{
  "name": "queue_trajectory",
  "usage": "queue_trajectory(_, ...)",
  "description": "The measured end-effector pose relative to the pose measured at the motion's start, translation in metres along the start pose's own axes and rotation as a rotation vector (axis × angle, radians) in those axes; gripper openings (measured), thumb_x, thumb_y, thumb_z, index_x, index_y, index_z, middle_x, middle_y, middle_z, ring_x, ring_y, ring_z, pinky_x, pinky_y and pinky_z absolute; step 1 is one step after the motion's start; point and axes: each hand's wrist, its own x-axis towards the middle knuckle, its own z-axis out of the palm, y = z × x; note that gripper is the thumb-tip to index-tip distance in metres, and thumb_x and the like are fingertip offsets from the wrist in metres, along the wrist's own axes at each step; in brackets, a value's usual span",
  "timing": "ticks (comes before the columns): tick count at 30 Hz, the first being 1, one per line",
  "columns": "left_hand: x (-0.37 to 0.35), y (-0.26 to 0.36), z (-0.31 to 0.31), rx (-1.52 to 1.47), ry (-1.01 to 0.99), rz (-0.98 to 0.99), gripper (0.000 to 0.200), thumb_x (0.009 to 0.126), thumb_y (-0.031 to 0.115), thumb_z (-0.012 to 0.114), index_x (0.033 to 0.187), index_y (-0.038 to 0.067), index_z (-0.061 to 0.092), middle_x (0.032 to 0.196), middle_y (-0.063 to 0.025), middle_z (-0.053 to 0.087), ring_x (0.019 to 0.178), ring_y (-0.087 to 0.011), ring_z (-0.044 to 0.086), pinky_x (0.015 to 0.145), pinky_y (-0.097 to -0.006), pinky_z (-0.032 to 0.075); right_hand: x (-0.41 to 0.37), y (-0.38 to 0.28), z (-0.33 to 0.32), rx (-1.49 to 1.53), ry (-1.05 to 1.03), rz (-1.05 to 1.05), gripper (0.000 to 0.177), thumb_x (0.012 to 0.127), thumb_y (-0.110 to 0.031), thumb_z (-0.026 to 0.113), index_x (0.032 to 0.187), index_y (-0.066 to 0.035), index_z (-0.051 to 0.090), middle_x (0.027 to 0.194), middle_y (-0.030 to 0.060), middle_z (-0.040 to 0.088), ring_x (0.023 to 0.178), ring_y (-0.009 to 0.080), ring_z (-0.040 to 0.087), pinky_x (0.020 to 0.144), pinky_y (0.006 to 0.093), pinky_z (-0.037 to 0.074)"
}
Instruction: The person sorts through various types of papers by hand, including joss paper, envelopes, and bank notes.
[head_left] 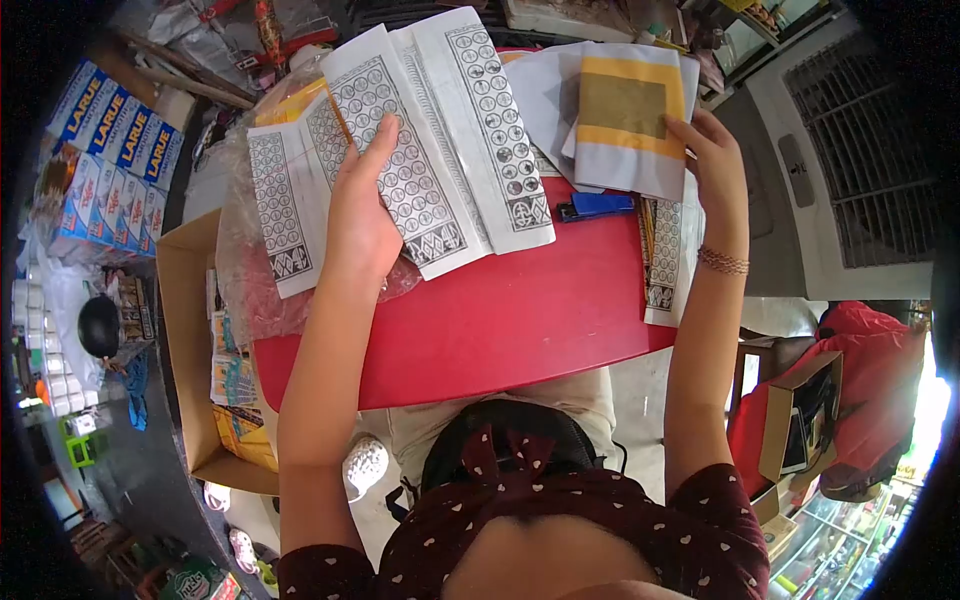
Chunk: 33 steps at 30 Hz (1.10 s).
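Folded white paper printed with black circles and borders (pixel 470 150) is gripped by my left hand (pixel 362 220), its thumb lying on top and the other fingers hidden beneath. Another printed sheet (pixel 288 200) spreads to the left of that hand. At the upper right, my right hand (pixel 712 160) pinches the right edge of white joss paper with a yellow band and a dull gold square (pixel 625 115). Plain white sheets (pixel 545 90) lie behind it. A blue stapler (pixel 598 207) rests just below, on the red table (pixel 520 320). Beside my right forearm is more printed paper (pixel 672 250).
Crumpled clear plastic (pixel 245 240) covers the table's left side. An open cardboard box (pixel 190 380) with packets stands left of the table. Beer cartons (pixel 120 130) are stacked at far left. To the right are a grey vented appliance (pixel 850 150) and another box (pixel 800 420).
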Motion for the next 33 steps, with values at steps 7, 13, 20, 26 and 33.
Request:
queue_trajectory(7, -0.001, 0.0, 0.001, 0.023, 0.016, 0.028, 0.044, 0.091, 0.021, 0.062, 0.127, 0.0, 0.046, 0.119, -0.0114, 0.058, 0.105, -0.0199, 0.06, 0.09, -0.0354, 0.05, -0.025, -0.022, -0.001, -0.035, 0.038, -0.224, 0.04, 0.09, -0.012, 0.06, 0.127, 0.002, 0.052, 0.107, 0.0086, 0.065, 0.095, 0.0129, 0.061, 0.082, 0.0262, 0.048)
queue_trajectory(13, 0.002, 0.002, -0.004, 0.001, -0.013, 0.041, 0.042, 0.092, 0.021, 0.059, 0.126, 0.0, 0.046, 0.118, -0.0121, 0.059, 0.106, -0.0222, 0.06, 0.09, -0.0373, 0.051, -0.046, -0.057, -0.016, 0.172, 0.065, -0.341, 0.044, 0.089, -0.007, 0.061, 0.129, 0.004, 0.048, 0.113, 0.0122, 0.062, 0.103, 0.0144, 0.06, 0.088, 0.0247, 0.045)
queue_trajectory(20, 0.0, 0.004, -0.002, -0.009, -0.001, -0.027, 0.039, 0.094, 0.022, 0.056, 0.126, 0.001, 0.047, 0.119, -0.0118, 0.058, 0.106, -0.0232, 0.06, 0.092, -0.0386, 0.051, -0.087, -0.083, 0.039, 0.17, -0.16, -0.39, 0.035, 0.09, -0.002, 0.057, 0.124, 0.004, 0.052, 0.111, 0.01, 0.064, 0.102, 0.0124, 0.059, 0.088, 0.024, 0.045)
queue_trajectory(26, -0.006, 0.001, 0.003, -0.006, -0.074, 0.038, 0.035, 0.096, 0.022, 0.05, 0.125, 0.003, 0.049, 0.118, -0.0098, 0.059, 0.107, -0.0216, 0.059, 0.09, -0.0376, 0.05, -0.081, -0.056, 0.092, 0.115, -0.45, -0.311, 0.032, 0.092, -0.007, 0.057, 0.123, 0.001, 0.054, 0.1, 0.0051, 0.064, 0.09, 0.0078, 0.058, 0.079, 0.0212, 0.045)
queue_trajectory(33, -0.009, 0.001, 0.008, 0.046, -0.024, -0.015, 0.056, 0.098, 0.047, 0.04, 0.133, 0.004, 0.042, 0.131, -0.0117, 0.049, 0.12, -0.0225, 0.049, 0.099, -0.0405, 0.043, -0.081, -0.04, 0.12, 0.093, -0.367, -0.31, 0.033, 0.092, -0.007, 0.058, 0.123, 0.002, 0.053, 0.099, 0.005, 0.063, 0.083, 0.0083, 0.059, 0.074, 0.0222, 0.048)
